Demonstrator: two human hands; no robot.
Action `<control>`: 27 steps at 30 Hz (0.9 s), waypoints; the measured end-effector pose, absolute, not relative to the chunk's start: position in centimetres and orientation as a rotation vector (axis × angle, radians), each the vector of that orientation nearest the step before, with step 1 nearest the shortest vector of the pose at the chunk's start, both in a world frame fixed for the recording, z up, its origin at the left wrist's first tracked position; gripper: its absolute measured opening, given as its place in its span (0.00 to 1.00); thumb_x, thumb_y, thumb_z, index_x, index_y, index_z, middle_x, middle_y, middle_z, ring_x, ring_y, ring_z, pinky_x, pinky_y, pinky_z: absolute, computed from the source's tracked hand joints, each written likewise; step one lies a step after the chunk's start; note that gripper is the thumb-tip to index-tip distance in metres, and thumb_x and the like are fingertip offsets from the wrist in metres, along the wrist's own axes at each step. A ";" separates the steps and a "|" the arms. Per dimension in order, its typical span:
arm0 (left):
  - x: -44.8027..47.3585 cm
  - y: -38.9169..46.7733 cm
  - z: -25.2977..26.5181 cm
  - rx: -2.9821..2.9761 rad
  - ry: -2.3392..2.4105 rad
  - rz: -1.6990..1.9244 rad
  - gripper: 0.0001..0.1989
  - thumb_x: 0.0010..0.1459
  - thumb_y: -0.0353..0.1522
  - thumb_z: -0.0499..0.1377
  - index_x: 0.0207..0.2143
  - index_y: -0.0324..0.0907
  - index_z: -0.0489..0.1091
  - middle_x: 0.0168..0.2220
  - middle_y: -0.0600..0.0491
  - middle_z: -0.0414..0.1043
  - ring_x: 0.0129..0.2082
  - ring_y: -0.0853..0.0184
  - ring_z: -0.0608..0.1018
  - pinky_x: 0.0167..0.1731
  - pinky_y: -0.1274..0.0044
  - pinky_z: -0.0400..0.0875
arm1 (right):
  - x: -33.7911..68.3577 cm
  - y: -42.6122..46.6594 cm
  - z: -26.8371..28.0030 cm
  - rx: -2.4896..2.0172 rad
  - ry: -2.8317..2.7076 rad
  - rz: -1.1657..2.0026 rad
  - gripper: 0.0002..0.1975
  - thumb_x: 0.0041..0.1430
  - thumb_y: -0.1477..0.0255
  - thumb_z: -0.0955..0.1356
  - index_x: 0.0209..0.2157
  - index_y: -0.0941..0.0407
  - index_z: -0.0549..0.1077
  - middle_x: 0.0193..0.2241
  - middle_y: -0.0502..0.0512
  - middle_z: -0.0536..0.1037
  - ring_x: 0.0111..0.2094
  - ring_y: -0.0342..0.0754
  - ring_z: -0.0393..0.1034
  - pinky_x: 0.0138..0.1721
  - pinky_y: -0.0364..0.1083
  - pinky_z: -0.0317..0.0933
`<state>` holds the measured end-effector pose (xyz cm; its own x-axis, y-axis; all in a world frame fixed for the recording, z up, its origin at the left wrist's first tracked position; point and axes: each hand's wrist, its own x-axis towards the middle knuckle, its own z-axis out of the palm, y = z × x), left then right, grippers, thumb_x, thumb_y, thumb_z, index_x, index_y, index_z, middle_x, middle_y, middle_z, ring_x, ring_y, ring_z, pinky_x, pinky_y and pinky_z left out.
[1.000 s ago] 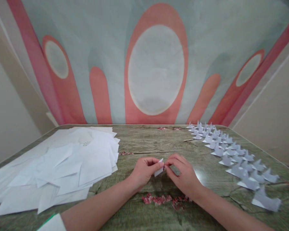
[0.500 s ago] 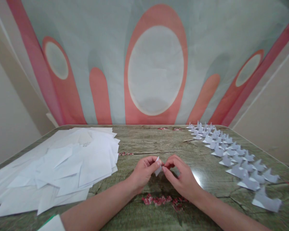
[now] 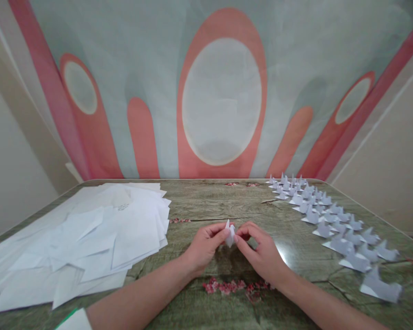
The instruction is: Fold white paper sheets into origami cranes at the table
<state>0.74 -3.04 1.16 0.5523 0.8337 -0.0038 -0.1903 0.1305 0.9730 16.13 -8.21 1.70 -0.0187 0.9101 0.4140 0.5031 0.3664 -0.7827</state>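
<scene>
One table [image 3: 199, 201] fills the lower frame. At lower left, one pile of unfolded white sheets [image 3: 137, 224] is left; a count is prevented by overlap. At lower right, roughly thirty folded paper birds [image 3: 323, 229] are set out, judged complete. At lower centre, by the left hand [image 3: 204, 247], one half-shaped paper bird [image 3: 230, 236] is pinched; the right hand [image 3: 263, 252] is placed at its edge, grip undetermined.

There are two hands [image 3: 203, 247], one folded paper [image 3: 230, 236], one tabletop [image 3: 209, 201], over twenty paper birds [image 3: 356, 261] and many sheets [image 3: 137, 229].
</scene>
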 end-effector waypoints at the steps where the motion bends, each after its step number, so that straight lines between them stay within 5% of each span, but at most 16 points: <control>1: 0.7 -3.1 1.2 1.237 0.643 0.829 0.15 0.52 0.37 0.61 0.41 0.39 0.73 0.37 0.52 0.74 0.36 0.68 0.71 0.40 0.79 0.62 | 16.2 -8.1 1.7 -1.284 -1.654 0.536 0.06 0.57 0.72 0.63 0.27 0.56 0.68 0.27 0.50 0.68 0.30 0.44 0.63 0.33 0.44 0.57; 10: 1.0 -2.6 -0.1 1.170 0.727 0.920 0.27 0.43 0.35 0.67 0.46 0.36 0.69 0.31 0.50 0.75 0.32 0.67 0.74 0.37 0.75 0.67 | 16.6 -7.4 0.5 -1.305 -1.434 0.868 0.08 0.56 0.67 0.65 0.35 0.56 0.65 0.29 0.50 0.71 0.29 0.44 0.65 0.31 0.43 0.60; 15: 1.0 -2.6 -0.1 1.214 0.729 0.909 0.32 0.45 0.32 0.65 0.53 0.37 0.60 0.33 0.49 0.74 0.33 0.67 0.75 0.38 0.74 0.68 | 17.0 -6.8 -0.1 -1.257 -1.381 0.947 0.10 0.53 0.66 0.67 0.34 0.56 0.63 0.26 0.48 0.70 0.27 0.43 0.65 0.29 0.43 0.60; 23: 0.8 -2.9 0.1 1.624 0.691 0.952 0.12 0.50 0.24 0.58 0.39 0.39 0.70 0.40 0.49 0.71 0.39 0.66 0.75 0.43 0.73 0.68 | 17.4 -6.3 -0.3 -1.212 -1.375 0.924 0.09 0.53 0.66 0.66 0.29 0.56 0.62 0.23 0.47 0.67 0.25 0.42 0.62 0.26 0.41 0.57; 27: 0.6 -3.0 0.8 1.760 0.787 0.932 0.10 0.50 0.25 0.58 0.36 0.39 0.73 0.38 0.49 0.72 0.36 0.67 0.75 0.40 0.75 0.70 | 17.1 -6.6 0.0 -1.223 -1.406 0.913 0.08 0.53 0.67 0.66 0.29 0.56 0.63 0.23 0.46 0.66 0.24 0.41 0.61 0.25 0.41 0.56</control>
<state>0.62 -3.04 0.77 0.5000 0.8317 0.2415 0.0991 -0.3320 0.9381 17.15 -6.64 0.01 0.0322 0.9774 0.2088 0.2065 0.1979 -0.9582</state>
